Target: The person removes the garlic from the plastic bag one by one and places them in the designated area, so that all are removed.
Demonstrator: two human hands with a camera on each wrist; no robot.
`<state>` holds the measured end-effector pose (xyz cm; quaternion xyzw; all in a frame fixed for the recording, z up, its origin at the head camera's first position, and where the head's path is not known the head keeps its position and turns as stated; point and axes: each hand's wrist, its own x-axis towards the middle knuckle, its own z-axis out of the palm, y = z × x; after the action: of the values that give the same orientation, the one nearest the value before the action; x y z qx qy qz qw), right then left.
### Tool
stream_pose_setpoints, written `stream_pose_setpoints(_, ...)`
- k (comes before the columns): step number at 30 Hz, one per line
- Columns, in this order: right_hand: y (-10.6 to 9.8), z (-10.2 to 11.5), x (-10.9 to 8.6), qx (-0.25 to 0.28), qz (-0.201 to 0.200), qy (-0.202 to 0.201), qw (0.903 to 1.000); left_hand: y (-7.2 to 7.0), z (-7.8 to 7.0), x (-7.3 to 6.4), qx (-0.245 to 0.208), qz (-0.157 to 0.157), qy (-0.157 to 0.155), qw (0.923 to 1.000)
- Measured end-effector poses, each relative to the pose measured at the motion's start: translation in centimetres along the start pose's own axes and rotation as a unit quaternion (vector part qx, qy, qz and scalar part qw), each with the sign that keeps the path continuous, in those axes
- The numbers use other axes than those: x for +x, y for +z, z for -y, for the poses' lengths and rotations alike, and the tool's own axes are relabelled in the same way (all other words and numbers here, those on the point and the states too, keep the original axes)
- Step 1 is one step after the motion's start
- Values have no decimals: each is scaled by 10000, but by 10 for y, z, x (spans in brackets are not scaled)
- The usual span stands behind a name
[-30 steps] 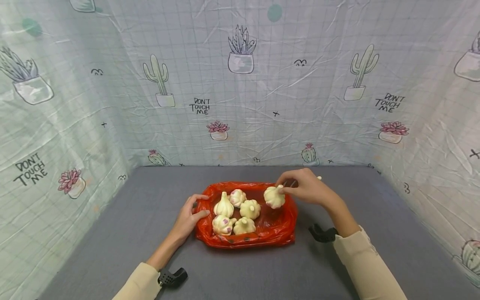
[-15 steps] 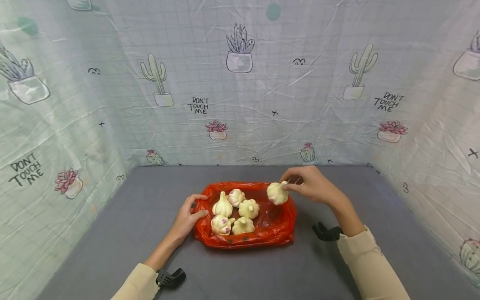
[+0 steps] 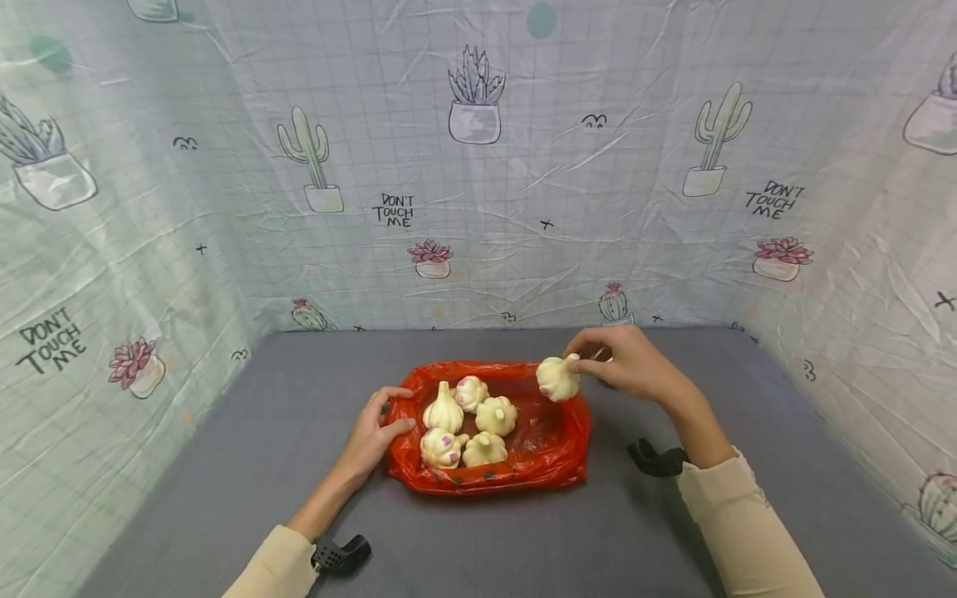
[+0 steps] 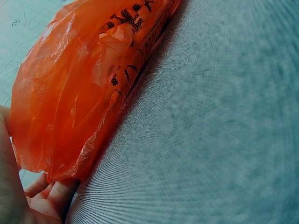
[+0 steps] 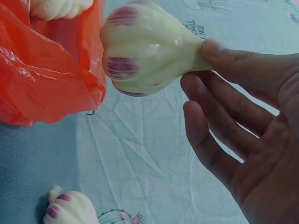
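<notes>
as the garlic bulb [image 3: 557, 379] is pinched by its stem [image 5: 199, 54], left of the right hand [image 3: 631, 364], it could be dropped if loosened; the red bag [image 3: 527, 479] is held by the left hand [image 3: 370, 433].

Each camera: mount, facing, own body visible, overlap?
Head: on the head, facing forward and down at the red bag; left hand, right hand and sleeves show.
Left wrist: worn there, facing the red bag and tabletop; part of the left hand shows.
Right wrist: worn there, facing the held garlic bulb; right hand shows.
Head and right wrist both show that bulb.
</notes>
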<state>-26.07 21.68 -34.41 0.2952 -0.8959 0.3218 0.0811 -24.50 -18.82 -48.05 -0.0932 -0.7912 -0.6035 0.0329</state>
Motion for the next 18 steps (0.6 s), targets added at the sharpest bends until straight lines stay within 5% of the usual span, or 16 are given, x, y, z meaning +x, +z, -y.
stream_pose_setpoints(18,-8,-2,-5,187,-14,260,9995,0,1,0,-29,2,41,10000)
